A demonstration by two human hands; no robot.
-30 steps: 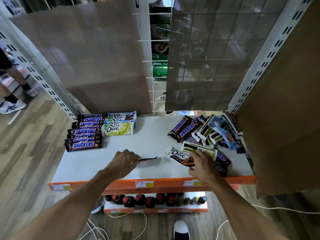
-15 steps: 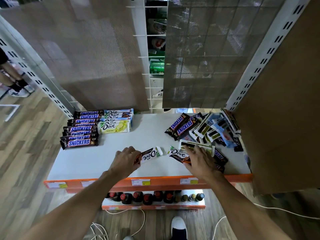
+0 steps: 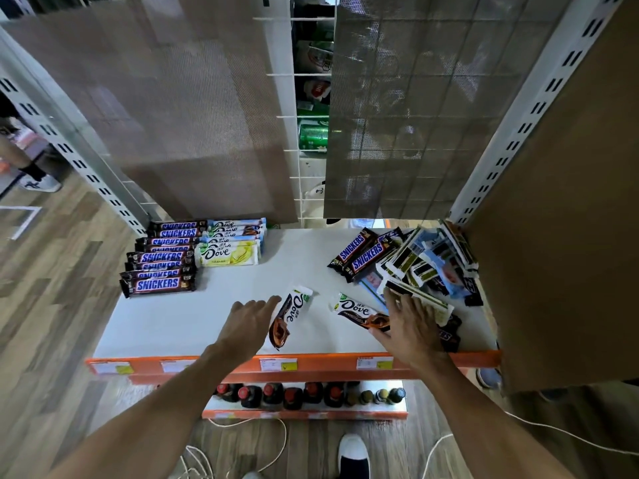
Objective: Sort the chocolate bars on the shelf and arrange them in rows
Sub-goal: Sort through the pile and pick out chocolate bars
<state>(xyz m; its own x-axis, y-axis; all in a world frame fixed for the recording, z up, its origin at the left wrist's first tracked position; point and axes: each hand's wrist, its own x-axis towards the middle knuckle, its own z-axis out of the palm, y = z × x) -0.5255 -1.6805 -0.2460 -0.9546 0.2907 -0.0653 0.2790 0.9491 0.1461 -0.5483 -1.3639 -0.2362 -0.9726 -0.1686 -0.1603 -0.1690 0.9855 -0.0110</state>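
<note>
On the white shelf point(image 3: 207, 316), a row of Snickers bars point(image 3: 159, 257) and a row of Dove bars point(image 3: 231, 243) lie at the back left. A mixed pile of bars point(image 3: 415, 264) sits at the right. My left hand point(image 3: 249, 323) has straight fingers beside a brown-and-white Dove bar point(image 3: 292, 314), touching its left edge; that bar points away from me. My right hand point(image 3: 408, 323) lies spread, fingers straight, over one end of a second Dove bar point(image 3: 356, 309) and a green-and-white bar point(image 3: 420, 299) at the pile's front.
A cardboard panel point(image 3: 570, 202) walls the right side and mesh sheets point(image 3: 397, 115) hang behind. A lower shelf holds several bottles point(image 3: 294, 395). White cables point(image 3: 276, 444) and my shoe point(image 3: 352, 454) are on the wood floor. Another person's foot point(image 3: 38, 183) is far left.
My left hand turned its Dove bar from crosswise to pointing away and straightened its fingers. My right hand slid a little farther onto the bars at the pile's front.
</note>
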